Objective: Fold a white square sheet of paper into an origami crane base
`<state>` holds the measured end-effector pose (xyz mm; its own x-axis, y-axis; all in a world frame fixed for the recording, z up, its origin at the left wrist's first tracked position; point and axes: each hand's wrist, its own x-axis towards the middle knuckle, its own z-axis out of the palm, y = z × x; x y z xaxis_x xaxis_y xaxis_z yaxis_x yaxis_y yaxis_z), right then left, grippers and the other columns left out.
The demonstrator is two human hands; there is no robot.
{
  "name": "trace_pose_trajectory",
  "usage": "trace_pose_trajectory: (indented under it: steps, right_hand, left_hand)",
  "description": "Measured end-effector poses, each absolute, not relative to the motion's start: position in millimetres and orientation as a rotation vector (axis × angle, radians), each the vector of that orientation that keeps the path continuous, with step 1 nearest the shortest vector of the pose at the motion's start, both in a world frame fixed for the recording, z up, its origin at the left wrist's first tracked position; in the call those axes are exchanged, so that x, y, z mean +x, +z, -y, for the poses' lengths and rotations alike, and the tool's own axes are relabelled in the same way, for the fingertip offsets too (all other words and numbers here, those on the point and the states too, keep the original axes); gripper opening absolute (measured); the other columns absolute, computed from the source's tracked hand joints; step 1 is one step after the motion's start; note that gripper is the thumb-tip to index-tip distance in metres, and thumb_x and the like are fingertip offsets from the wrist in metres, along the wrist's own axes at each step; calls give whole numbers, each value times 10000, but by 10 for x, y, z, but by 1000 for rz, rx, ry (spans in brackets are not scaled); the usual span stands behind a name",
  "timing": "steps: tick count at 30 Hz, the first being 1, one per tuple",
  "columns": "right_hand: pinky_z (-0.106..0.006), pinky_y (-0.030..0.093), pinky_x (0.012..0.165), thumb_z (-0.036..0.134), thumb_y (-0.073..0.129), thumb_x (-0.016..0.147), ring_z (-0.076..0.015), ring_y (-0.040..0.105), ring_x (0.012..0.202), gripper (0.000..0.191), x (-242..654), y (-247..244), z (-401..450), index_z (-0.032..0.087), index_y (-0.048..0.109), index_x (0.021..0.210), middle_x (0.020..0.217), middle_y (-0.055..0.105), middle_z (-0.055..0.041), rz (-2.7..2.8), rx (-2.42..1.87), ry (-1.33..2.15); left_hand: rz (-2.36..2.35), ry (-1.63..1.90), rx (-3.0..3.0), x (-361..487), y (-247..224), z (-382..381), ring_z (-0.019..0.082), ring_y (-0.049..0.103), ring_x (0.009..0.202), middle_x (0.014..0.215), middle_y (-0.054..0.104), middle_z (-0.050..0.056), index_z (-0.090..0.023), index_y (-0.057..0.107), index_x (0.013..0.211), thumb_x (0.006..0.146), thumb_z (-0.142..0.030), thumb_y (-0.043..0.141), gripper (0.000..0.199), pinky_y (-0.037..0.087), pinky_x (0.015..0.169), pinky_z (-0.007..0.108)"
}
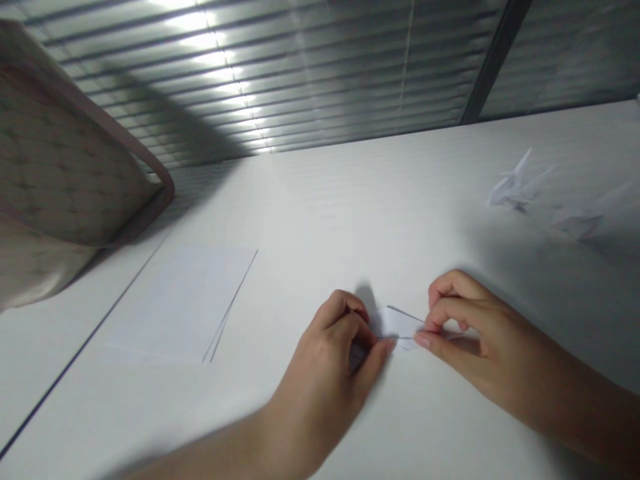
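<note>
- Folded white paper (400, 325): lower centre of frame, between the hands; cannot tell whether it touches the white tabletop (350, 200).
- Left hand (325, 353): fingers curled, pinching the paper's left end.
- Right hand (465, 327): thumb and forefinger (434, 321) pinch the right end; other fingers curled.
- Handling, judged: light, thin, soft; bends easily. Best held at the folded edges with fingertips.
- Nearby: white paper sheets (180, 303), left of centre; two origami cranes (515, 183), upper right; patterned padded panel (60, 160), upper left; window blinds (250, 80), along top.
</note>
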<state>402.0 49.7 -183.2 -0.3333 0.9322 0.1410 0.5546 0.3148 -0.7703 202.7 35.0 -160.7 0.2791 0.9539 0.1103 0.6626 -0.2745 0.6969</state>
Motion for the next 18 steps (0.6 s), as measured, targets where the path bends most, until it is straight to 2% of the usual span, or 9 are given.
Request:
trace_pose_trajectory:
  steps: [7, 12, 18]
  right_hand:
    - [-281, 519, 622, 161, 546, 834, -171, 544, 803, 153, 4017, -1804, -490, 227, 520, 699, 892, 497, -45, 2054, -1285, 793]
    - [-278, 514, 639, 147, 543, 839, -158, 551, 794, 156, 4028, -1792, -501, 223, 519, 706, 888, 493, -34, 2111, -1271, 778]
    - [-293, 518, 671, 171, 538, 863, -161, 563, 786, 162, 4034, -1791, -513, 223, 533, 710, 889, 518, -35, 2151, -1289, 730]
  left_hand:
    - [-1446, 705, 2046, 2020, -1588, -376, 151, 586, 787, 878, 537, 39, -171, 574, 665, 826, -171, 630, 171, 537, 723, 269]
    - [-1427, 666, 2054, 2002, -1580, -398, 136, 587, 729, 866, 530, 31, -172, 563, 660, 819, -152, 622, 170, 540, 662, 254]
    - [-1409, 675, 2088, 2020, -1597, -404, 149, 576, 775, 869, 529, 36, -175, 531, 672, 819, -119, 611, 177, 537, 710, 272]
